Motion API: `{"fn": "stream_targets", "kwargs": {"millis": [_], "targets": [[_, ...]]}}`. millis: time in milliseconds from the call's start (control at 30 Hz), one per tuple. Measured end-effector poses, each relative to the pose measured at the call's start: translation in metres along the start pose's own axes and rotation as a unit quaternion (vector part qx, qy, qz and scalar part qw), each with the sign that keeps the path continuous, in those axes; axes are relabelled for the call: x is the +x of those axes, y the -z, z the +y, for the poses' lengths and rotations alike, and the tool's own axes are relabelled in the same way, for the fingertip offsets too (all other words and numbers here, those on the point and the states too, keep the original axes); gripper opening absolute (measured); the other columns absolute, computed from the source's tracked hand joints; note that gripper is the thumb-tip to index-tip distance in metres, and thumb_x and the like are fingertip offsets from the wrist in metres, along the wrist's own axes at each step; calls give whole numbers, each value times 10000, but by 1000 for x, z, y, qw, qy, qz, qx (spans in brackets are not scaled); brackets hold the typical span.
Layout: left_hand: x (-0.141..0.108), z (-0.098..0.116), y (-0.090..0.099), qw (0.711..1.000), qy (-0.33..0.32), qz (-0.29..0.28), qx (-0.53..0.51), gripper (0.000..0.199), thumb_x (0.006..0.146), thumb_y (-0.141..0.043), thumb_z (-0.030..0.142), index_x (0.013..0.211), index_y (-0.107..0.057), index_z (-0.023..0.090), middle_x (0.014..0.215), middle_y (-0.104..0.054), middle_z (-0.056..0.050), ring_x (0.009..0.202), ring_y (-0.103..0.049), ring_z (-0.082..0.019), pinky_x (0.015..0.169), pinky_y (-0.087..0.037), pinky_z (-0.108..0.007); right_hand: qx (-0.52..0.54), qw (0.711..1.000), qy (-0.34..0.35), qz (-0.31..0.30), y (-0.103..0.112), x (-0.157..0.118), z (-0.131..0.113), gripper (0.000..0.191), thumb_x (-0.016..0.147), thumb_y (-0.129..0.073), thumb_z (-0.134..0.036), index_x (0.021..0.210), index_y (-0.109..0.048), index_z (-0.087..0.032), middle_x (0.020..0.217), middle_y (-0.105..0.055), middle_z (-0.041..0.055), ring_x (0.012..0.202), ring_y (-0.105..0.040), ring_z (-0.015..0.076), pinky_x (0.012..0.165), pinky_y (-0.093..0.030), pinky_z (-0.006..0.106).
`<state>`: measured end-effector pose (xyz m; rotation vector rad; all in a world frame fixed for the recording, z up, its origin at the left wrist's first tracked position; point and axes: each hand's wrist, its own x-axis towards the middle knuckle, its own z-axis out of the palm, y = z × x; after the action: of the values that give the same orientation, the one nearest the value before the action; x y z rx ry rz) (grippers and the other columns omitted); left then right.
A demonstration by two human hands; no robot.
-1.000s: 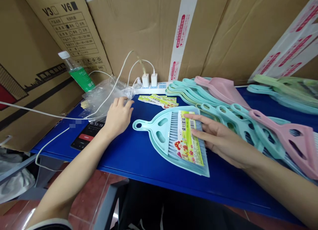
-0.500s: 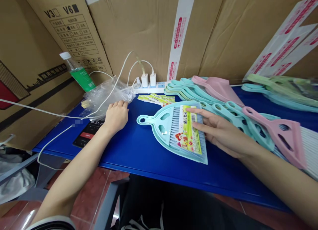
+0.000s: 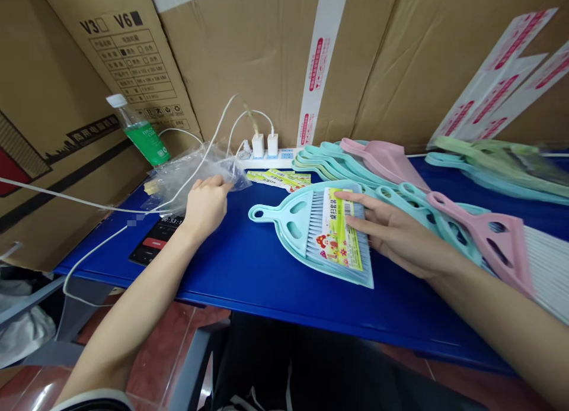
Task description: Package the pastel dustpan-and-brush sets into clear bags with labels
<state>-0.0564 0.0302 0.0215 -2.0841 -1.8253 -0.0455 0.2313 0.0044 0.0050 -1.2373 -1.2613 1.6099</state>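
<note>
My right hand [image 3: 391,233] grips the wide end of a light-blue dustpan [image 3: 291,236] with a matching brush nested in it. Two of its fingers lie over a printed label card [image 3: 340,230] on the bristles, and the thumb is hidden. The handle points left, above the blue table. My left hand [image 3: 207,206] is closed at a pile of clear plastic bags [image 3: 182,168], its fingertips hidden in the film. Below that wrist lies a phone [image 3: 153,243] showing a timer. More label cards [image 3: 280,177] lie behind the dustpan.
Stacked blue and pink dustpans [image 3: 386,162] and brushes [image 3: 493,233] lie on the right. Bagged sets [image 3: 502,162] are farther right. A power strip [image 3: 275,159] with chargers and white cables, a green-labelled bottle [image 3: 144,135] and cardboard boxes [image 3: 253,55] stand at the back.
The plastic film by my left hand has shifted slightly right. My right hand still holds the dustpan and brush in nearly the same place. The view has turned slightly right.
</note>
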Motion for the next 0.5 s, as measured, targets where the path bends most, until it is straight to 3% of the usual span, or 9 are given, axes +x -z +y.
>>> {"fn": "stream_targets", "kwargs": {"millis": [100, 267, 367, 500], "targets": [[-3, 2, 0, 996, -66, -14, -53, 399, 833, -420, 103, 1070, -727, 198, 977, -690, -98, 958, -671, -266, 850, -515, -365, -15, 1000, 20, 11, 2, -2, -3, 773, 560, -839, -457, 1263, -560, -296, 1269, -655, 68, 1048, -665, 256, 867, -595, 370], [-7, 2, 0, 970, -168, -85, -156, 354, 784, -462, 94, 969, -738, 217, 927, -668, -46, 874, -650, -199, 821, -516, -311, -39, 996, 72, 31, 10, -8, -9, 748, 647, -773, -515, 1317, -536, -284, 1282, -656, 84, 1062, -665, 271, 932, -570, 416], [-10, 1, 4, 932, -238, -121, -243, 337, 779, -467, 62, 951, -723, 198, 934, -661, -39, 831, -643, -166, 784, -498, -281, -61, 993, 93, 38, 14, -10, -11, 746, 665, -752, -539, 1328, -541, -271, 1284, -657, 97, 1070, -664, 286, 931, -570, 435], [-16, -2, 14, 859, -333, -186, -343, 267, 799, -479, 57, 890, -698, 179, 871, -646, -26, 749, -613, -127, 707, -472, -235, -67, 993, 91, 41, 13, -11, -12, 766, 646, -760, -544, 1321, -551, -248, 1223, -686, 96, 1052, -673, 280, 940, -568, 447]]}}
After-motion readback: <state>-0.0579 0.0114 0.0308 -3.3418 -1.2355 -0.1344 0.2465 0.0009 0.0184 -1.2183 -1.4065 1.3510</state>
